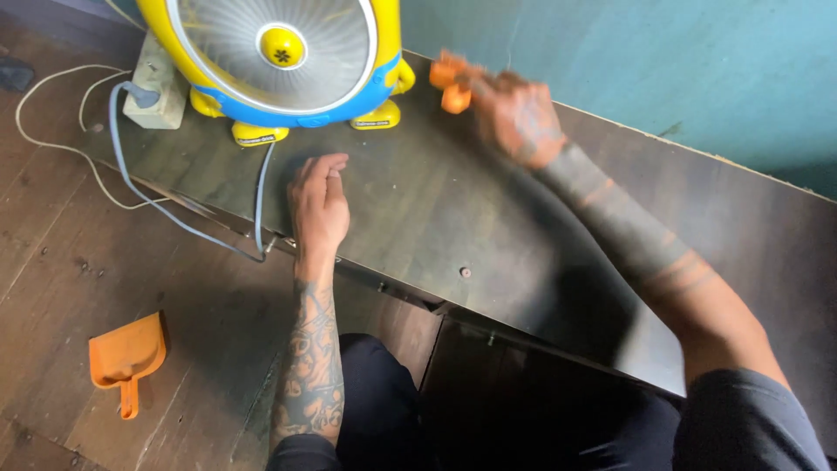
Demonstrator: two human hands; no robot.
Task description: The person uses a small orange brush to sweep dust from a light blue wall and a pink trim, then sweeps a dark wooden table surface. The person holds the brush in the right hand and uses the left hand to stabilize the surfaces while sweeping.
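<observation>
Head view, looking down on a dark wooden tabletop (436, 209) set against a teal wall (663, 61). The right hand (516, 115) is stretched out toward the far edge of the table, motion-blurred, its fingers closed around a small orange object (452, 83); the blur hides what kind of thing it is, and it sits at the back of the table, just right of the fan. The left hand (318, 205) lies palm down on the tabletop near the front edge, fingers loosely curled, holding nothing. Both forearms carry tattoos, and dark sleeves show at the bottom of the frame. A yellow and blue fan (279, 61) with a pale round grille stands at the table's back left corner on short yellow feet. A grey cable (157, 205) loops from the fan's side down over the table edge, beside a white cord (52, 131) that trails across the floor. A pale block-shaped power strip (155, 92) rests just left of the fan. An orange dustpan (126, 358) lies on the wooden floor (52, 262), well apart from the left hand.
</observation>
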